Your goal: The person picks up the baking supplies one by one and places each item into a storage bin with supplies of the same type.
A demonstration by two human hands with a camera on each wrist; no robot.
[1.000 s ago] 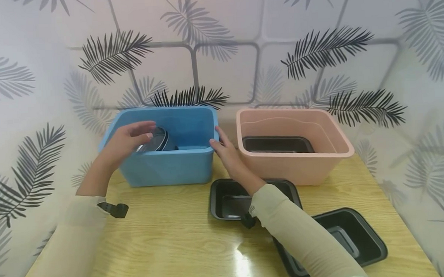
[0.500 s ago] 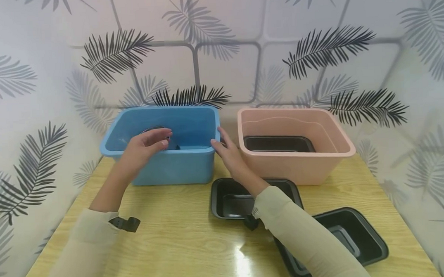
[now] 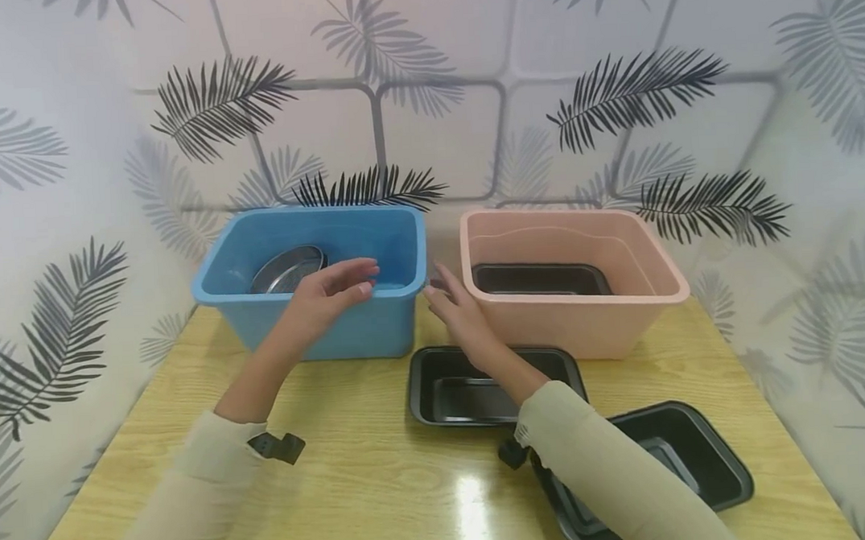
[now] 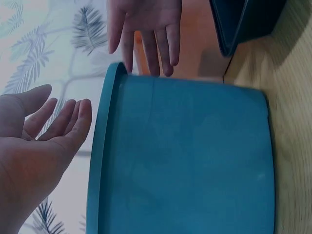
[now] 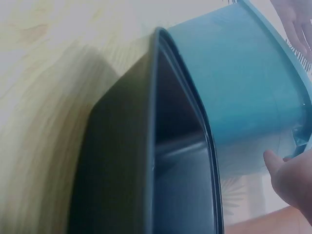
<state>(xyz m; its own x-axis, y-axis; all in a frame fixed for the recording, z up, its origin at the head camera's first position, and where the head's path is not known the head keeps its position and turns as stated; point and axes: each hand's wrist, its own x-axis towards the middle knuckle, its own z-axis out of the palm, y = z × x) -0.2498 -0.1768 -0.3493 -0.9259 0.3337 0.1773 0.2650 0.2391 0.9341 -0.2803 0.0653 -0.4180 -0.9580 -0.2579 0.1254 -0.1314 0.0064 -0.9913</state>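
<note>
A blue plastic bin (image 3: 334, 331) stands at the back left, holding round metal tins (image 3: 287, 270) at its left side. My left hand (image 3: 325, 297) hovers by the bin's front rim, fingers loosely bent and nothing in them. Between the blue bin and a pink bin (image 3: 565, 329), my right hand (image 3: 465, 310) is held beside the blue bin's right end, also without anything in it. The left wrist view has both hands, the left hand (image 4: 44, 141) apart from the rim. In the right wrist view, the thumb of my right hand (image 5: 295, 178) is near the blue bin; contact is unclear.
Inside the pink bin lies a black loaf pan (image 3: 542, 280). Another black loaf pan (image 3: 456, 399) sits on the wooden table (image 3: 340, 483) in front of the bins. Farther right, a black rectangular pan (image 3: 683, 448) is partly covered by my right forearm.
My left hand has moved right along the blue bin's front, uncovering the round tins. My right hand has come off the blue bin's right rim and shifted slightly right.
</note>
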